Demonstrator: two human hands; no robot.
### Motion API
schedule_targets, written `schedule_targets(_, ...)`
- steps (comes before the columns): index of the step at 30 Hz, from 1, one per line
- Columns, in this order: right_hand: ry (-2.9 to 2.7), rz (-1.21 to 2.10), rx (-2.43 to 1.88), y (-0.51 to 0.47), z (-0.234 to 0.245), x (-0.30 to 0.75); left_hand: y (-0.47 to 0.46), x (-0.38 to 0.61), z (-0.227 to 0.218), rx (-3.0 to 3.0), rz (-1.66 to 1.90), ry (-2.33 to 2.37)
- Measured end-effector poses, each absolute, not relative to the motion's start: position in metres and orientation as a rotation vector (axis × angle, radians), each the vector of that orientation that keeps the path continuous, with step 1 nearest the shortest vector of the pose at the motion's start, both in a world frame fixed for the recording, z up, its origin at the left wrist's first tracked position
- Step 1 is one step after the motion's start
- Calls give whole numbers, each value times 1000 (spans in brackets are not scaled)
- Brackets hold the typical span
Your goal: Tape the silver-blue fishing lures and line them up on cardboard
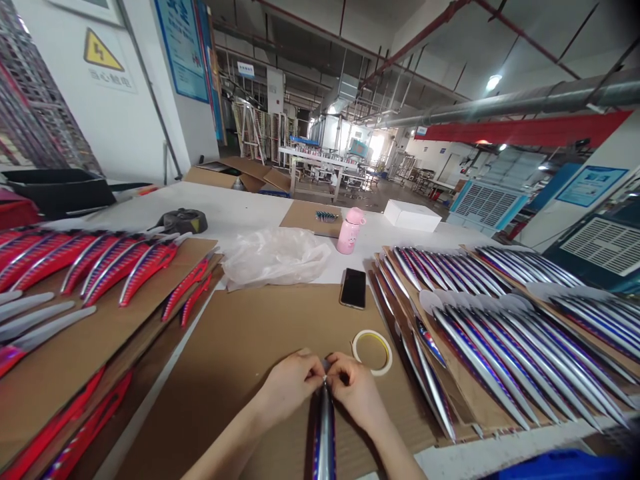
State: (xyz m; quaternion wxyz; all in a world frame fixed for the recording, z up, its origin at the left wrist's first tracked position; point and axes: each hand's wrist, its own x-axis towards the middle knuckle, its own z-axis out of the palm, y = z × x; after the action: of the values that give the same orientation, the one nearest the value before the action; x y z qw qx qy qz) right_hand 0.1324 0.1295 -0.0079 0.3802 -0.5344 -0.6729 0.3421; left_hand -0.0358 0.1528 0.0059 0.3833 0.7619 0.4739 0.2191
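A long tapered silver piece (326, 433) with blue and red patterned sides lies lengthwise in front of me, its near end cut off by the bottom of the view. My left hand (293, 383) is closed in a pinch at the left of its far tip. From the other side, my right hand (356, 387) pinches the same tip, and the fingertips of both hands almost meet. A small pale bit shows between the fingers; I cannot make out what it is. Just beyond my right hand, a roll of pale tape (373, 352) lies flat on the cardboard sheet (240, 340).
Right of me, cardboard boards (453, 393) carry rows of similar silver pieces (493, 353). Red ones (145, 270) lie on stacked boards at left. Farther back are a phone (353, 289), a pink bottle (351, 231), a clear plastic bag (275, 257) and a white box (413, 215).
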Motion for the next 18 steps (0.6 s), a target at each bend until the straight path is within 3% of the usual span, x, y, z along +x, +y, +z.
schedule_targets(8,-1689,831,-1341,130,-15,141,156,-40,4,1931,568,1182)
schedule_targets(18,-1515,66,-1389,133,-33,156,170,-51,0,1778,817,1401)
